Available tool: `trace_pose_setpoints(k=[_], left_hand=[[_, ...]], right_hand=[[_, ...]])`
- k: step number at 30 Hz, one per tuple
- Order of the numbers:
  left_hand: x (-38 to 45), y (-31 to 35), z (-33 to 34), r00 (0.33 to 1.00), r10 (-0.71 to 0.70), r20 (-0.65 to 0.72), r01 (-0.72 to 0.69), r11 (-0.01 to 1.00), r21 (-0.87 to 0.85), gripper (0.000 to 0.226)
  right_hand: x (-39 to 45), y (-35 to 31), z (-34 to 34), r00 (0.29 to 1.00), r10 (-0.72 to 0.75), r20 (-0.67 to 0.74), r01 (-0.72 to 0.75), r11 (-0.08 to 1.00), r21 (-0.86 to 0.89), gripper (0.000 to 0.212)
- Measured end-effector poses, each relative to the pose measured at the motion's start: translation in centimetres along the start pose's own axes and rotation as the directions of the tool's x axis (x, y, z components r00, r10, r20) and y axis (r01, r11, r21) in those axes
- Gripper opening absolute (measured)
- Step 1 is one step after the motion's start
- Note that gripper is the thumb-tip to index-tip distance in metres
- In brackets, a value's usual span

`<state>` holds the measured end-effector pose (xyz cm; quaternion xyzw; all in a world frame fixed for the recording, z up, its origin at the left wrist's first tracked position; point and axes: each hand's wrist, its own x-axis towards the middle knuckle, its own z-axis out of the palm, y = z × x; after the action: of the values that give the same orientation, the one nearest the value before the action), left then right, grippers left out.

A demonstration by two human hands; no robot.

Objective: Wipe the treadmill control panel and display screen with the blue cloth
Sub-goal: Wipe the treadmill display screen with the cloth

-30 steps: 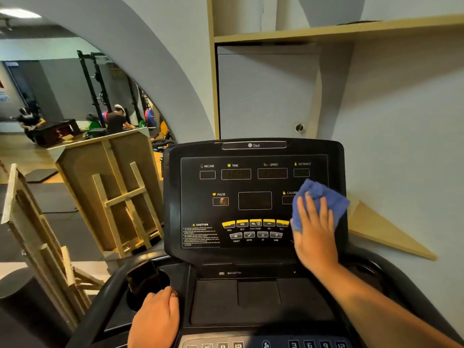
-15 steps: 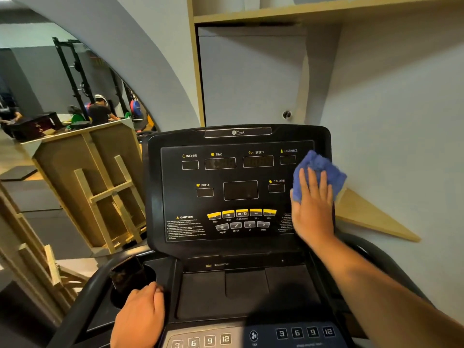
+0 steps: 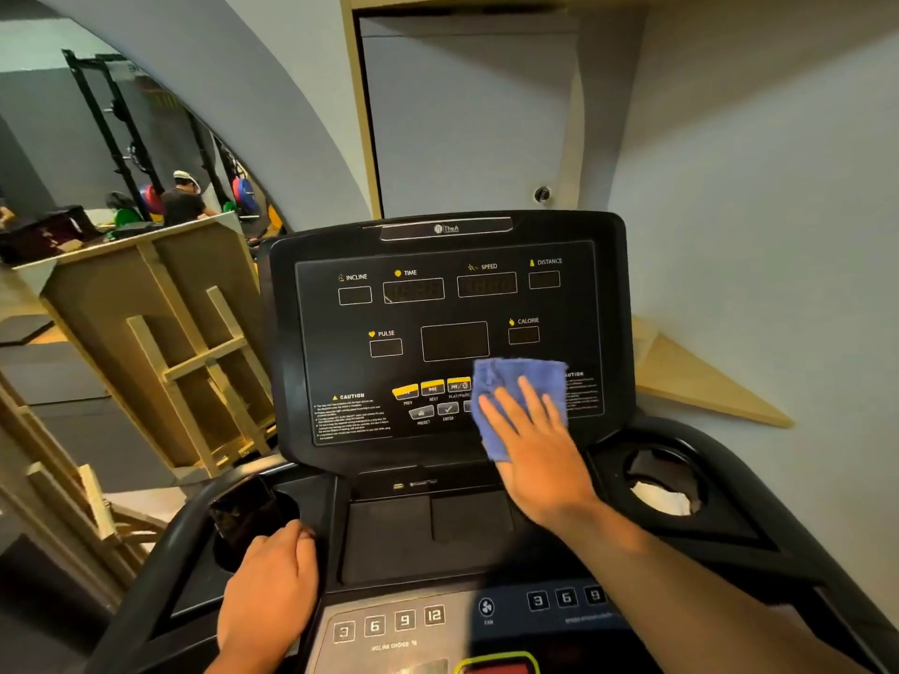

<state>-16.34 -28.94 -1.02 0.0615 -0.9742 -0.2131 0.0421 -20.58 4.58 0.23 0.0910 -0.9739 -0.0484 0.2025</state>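
The black treadmill control panel [image 3: 438, 323] stands upright in front of me, with dark display windows and a row of yellow buttons [image 3: 428, 389]. My right hand [image 3: 540, 449] presses the folded blue cloth [image 3: 515, 381] flat against the panel's lower right, covering the rightmost buttons. My left hand [image 3: 267, 591] rests on the lower console beside the left cup holder, fingers curled on its edge, holding nothing loose.
A dark phone [image 3: 243, 513] stands in the left cup holder. The right cup holder [image 3: 666, 479] holds something white. Number keys [image 3: 389, 622] line the lower console. Wooden frames [image 3: 185, 352] stand at left, a grey wall at right, a person far back.
My right hand has slid the blue cloth from the panel's right edge down and left onto the button row. The left hand has stayed on the console.
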Motion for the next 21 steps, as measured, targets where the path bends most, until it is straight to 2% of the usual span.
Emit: trace_pose_setpoints(k=[3, 7, 8, 10, 13, 17, 21], left_hand=[[-0.2, 0.3, -0.1, 1.000, -0.006, 0.003, 0.006, 1.000, -0.003, 0.028], [-0.4, 0.2, 0.0, 1.000, -0.024, 0.011, 0.024, 1.000, -0.004, 0.029], [-0.4, 0.2, 0.0, 1.000, -0.027, 0.007, 0.027, 1.000, -0.013, 0.029], [-0.3, 0.2, -0.2, 1.000, -0.026, 0.000, 0.026, 1.000, -0.008, 0.029], [-0.4, 0.2, -0.1, 1.000, -0.013, -0.007, 0.013, 1.000, 0.002, 0.029], [-0.4, 0.1, 0.0, 0.999, -0.006, -0.033, 0.007, 1.000, 0.006, 0.030], [-0.2, -0.3, 0.5, 0.999, 0.007, -0.031, -0.007, 1.000, -0.005, 0.030]], right_hand=[[-2.9, 1.5, 0.4, 0.972, 0.234, -0.008, -0.233, 0.970, 0.069, 0.071], [-1.7, -0.7, 0.0, 0.944, 0.328, 0.019, -0.329, 0.941, 0.080, 0.070], [-1.3, -1.9, -0.3, 0.956, 0.292, 0.027, -0.293, 0.952, 0.089, 0.071], [-0.9, -4.4, -0.7, 0.995, 0.088, 0.043, -0.092, 0.991, 0.093, 0.071], [0.2, -7.9, -0.3, 0.973, -0.211, 0.094, 0.207, 0.977, 0.052, 0.071], [2.5, -10.2, -0.7, 0.924, -0.378, 0.055, 0.377, 0.926, 0.028, 0.068], [3.2, -7.8, -1.1, 0.879, -0.475, 0.042, 0.471, 0.879, 0.074, 0.057]])
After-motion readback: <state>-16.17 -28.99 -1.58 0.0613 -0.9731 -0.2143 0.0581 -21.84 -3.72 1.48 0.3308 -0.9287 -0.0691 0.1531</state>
